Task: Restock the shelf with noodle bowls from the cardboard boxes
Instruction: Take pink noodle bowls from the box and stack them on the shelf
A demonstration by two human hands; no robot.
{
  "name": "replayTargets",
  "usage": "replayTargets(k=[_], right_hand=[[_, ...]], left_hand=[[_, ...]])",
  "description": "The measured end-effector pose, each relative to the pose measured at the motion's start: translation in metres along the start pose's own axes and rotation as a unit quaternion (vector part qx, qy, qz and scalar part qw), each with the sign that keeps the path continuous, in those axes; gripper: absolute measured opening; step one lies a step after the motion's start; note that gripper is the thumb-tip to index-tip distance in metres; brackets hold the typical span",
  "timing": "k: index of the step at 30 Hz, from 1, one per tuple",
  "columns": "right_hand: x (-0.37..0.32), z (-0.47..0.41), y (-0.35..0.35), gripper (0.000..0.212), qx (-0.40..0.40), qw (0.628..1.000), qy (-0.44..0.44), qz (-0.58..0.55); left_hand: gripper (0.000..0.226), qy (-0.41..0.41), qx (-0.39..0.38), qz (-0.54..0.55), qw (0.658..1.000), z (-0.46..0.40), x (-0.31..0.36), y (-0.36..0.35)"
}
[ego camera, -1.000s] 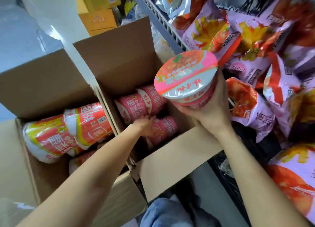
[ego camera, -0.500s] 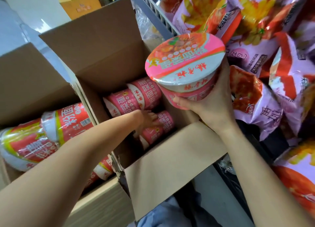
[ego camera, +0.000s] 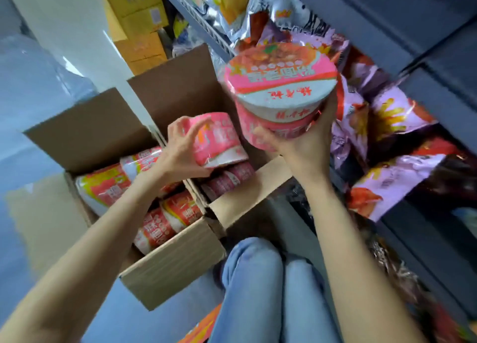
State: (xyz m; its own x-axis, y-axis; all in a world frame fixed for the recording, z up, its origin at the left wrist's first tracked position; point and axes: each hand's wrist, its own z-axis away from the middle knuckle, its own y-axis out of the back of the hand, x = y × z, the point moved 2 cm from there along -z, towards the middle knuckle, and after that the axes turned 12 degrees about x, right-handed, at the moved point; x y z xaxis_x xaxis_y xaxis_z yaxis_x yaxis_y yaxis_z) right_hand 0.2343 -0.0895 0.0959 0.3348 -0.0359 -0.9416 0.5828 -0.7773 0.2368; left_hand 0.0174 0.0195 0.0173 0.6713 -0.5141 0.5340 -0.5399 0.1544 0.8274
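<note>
My right hand (ego camera: 307,146) holds a pink noodle bowl (ego camera: 280,84) upright from below, lifted in front of the shelf. My left hand (ego camera: 180,149) grips a second pink noodle bowl (ego camera: 219,139) on its side, raised just above the right cardboard box (ego camera: 240,206). More pink bowls (ego camera: 229,180) lie inside that box. The left cardboard box (ego camera: 175,260) holds red and yellow noodle bowls (ego camera: 103,185) lying on their sides.
The dark metal shelf (ego camera: 426,59) at right is stuffed with pink and red snack bags (ego camera: 395,185). Yellow cartons (ego camera: 139,23) are stacked at the back. My knees in blue jeans (ego camera: 258,286) are at the bottom, on a grey floor.
My left hand has come up out of the right box with a pink bowl in its grip. My right hand has raised its bowl higher toward the shelf. The view has tilted back.
</note>
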Motion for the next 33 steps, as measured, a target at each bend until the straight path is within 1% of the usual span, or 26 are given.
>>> replayTargets(k=[1,3,5,6,8,10,11,13,15,17,18,21,25,27,29,31,32,33], right_hand=[[-0.011,0.008,0.012,0.126,0.018,1.0,-0.002,-0.004],[-0.031,0.026,0.038,0.124,0.049,0.999,-0.01,-0.02],[-0.048,0.046,0.071,0.123,0.079,0.996,-0.026,-0.041],[-0.058,0.056,0.09,0.121,0.093,0.994,-0.031,-0.048],[-0.077,0.077,0.133,0.113,0.116,0.991,-0.029,-0.062],[-0.094,0.098,0.182,0.109,0.148,0.987,-0.019,-0.058],[-0.101,0.109,0.208,0.109,0.171,0.984,-0.015,-0.045],[-0.113,0.13,0.259,0.111,0.218,0.976,-0.002,-0.01],[-0.118,0.147,0.31,0.11,0.259,0.965,0.004,0.026],[-0.119,0.162,0.359,0.111,0.302,0.951,0.009,0.057],[-0.117,0.168,0.382,0.114,0.323,0.944,0.011,0.068],[-0.106,0.176,0.439,0.12,0.369,0.926,0.013,0.076],[-0.077,0.151,0.495,0.12,0.402,0.911,-0.001,0.09],[-0.063,0.13,0.513,0.124,0.395,0.914,-0.013,0.095],[-0.05,0.114,0.522,0.129,0.372,0.924,-0.022,0.083],[-0.036,0.1,0.526,0.131,0.349,0.933,-0.029,0.084],[-0.03,0.094,0.528,0.13,0.335,0.937,-0.045,0.093],[-0.027,0.088,0.53,0.128,0.33,0.934,-0.065,0.124]], left_hand=[[0.108,0.038,0.048,0.06,0.996,0.007,0.012,0.015],[0.106,0.12,0.101,0.184,0.97,0.021,0.034,0.041],[0.102,0.196,0.113,0.311,0.923,0.033,0.055,0.06],[0.096,0.225,0.11,0.363,0.898,0.04,0.069,0.068],[0.084,0.268,0.085,0.435,0.855,0.052,0.104,0.081],[0.075,0.284,0.039,0.487,0.825,0.063,0.145,0.09],[0.073,0.281,0.016,0.511,0.812,0.069,0.166,0.094],[0.07,0.275,-0.025,0.567,0.776,0.078,0.208,0.101],[0.06,0.255,-0.074,0.607,0.749,0.086,0.253,0.106],[0.043,0.226,-0.135,0.621,0.739,0.097,0.298,0.103],[0.039,0.22,-0.156,0.624,0.734,0.103,0.321,0.098],[0.037,0.214,-0.211,0.615,0.729,0.122,0.383,0.079],[0.033,0.205,-0.265,0.602,0.725,0.152,0.456,0.049],[0.034,0.206,-0.269,0.6,0.724,0.162,0.484,0.038],[0.035,0.203,-0.262,0.599,0.729,0.168,0.506,0.029],[0.032,0.197,-0.253,0.601,0.732,0.17,0.523,0.023],[0.029,0.196,-0.252,0.602,0.732,0.171,0.53,0.021],[0.027,0.195,-0.255,0.602,0.731,0.171,0.536,0.019]])
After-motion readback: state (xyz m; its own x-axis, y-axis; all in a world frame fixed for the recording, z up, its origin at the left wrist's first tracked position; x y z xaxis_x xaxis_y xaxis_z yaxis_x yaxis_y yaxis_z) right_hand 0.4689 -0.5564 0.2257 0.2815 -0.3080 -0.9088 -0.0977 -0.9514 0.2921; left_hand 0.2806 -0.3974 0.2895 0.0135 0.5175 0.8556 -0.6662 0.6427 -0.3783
